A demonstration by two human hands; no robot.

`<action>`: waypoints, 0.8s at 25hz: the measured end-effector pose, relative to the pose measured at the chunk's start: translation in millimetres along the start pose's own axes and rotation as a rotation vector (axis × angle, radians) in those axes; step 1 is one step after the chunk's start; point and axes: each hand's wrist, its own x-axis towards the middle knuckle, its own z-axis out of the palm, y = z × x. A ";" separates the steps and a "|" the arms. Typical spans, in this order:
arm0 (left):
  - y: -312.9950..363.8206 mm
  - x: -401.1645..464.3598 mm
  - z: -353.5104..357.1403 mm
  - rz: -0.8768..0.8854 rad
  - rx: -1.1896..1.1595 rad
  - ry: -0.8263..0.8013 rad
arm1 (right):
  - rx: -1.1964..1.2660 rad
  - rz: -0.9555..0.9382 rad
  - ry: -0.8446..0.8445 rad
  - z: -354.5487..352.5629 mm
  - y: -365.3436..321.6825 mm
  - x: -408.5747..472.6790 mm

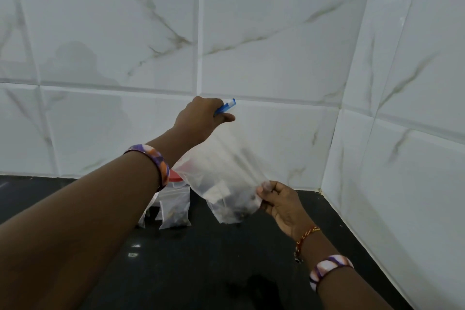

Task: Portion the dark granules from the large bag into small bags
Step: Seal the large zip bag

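A large clear plastic bag (226, 158) hangs in the air over the dark counter, with dark granules (239, 209) gathered in its lower end. My left hand (201, 118) grips the top of the bag at its blue and white zip strip (226, 107), raised against the tiled wall. My right hand (279, 204) pinches the bag's lower right edge between thumb and fingers. Small clear bags (175, 206) holding some dark granules stand on the counter behind my left forearm.
A container with a red lid (175, 176) stands behind the small bags, partly hidden by my left wrist. The black counter (201, 259) meets white marble-look wall tiles (251, 45) at the back and on the right, forming a corner.
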 end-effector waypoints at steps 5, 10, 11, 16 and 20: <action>0.4 2.0 -8.7 0.019 -0.272 -0.064 | -0.564 0.042 -0.079 4.8 -28.3 -2.6; 8.3 -4.6 2.9 0.136 -0.153 -0.248 | -0.341 -0.296 0.079 48.1 -76.1 -3.7; 11.7 -6.0 5.3 0.166 -0.139 -0.279 | -0.361 -0.370 0.113 55.4 -82.4 -2.7; 23.1 -14.0 11.2 0.165 -0.225 -0.196 | -0.480 -0.543 0.235 65.7 -88.2 -1.8; 16.1 -13.2 10.9 0.152 -0.090 -0.206 | -0.266 -0.456 0.414 52.1 -88.5 1.1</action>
